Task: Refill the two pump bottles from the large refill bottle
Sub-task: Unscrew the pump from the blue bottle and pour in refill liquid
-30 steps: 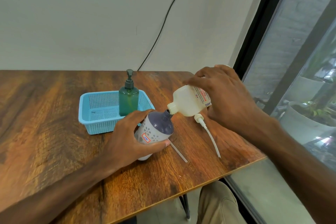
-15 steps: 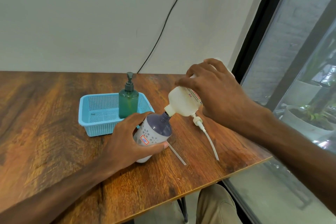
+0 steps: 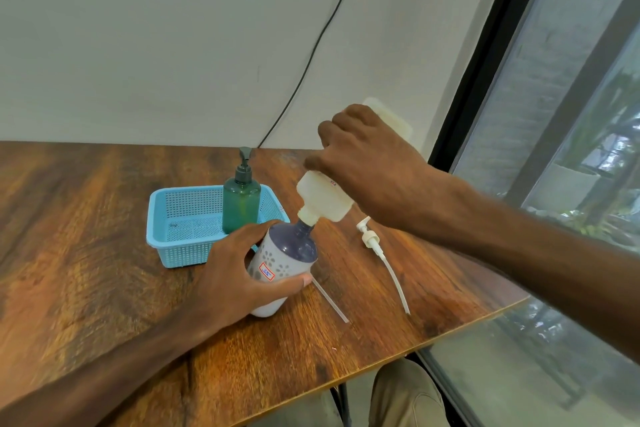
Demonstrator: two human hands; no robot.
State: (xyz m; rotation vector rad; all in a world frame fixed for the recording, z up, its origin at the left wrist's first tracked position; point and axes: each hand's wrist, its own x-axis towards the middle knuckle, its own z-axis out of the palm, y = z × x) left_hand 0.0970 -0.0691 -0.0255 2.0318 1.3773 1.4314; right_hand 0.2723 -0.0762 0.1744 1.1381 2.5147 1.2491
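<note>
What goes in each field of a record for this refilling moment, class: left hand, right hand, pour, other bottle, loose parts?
left hand: left hand grips the purple-topped bottle, whose base rests on the table
right hand: right hand holds the refill bottle tilted mouth-down
pour: its mouth meets the purple-topped bottle's open neck; any liquid flow is hidden
other bottle: green pump bottle upright in the blue basket, pump fitted
loose parts: white pump with its tube, and a thin tube, lie on the table
</note>
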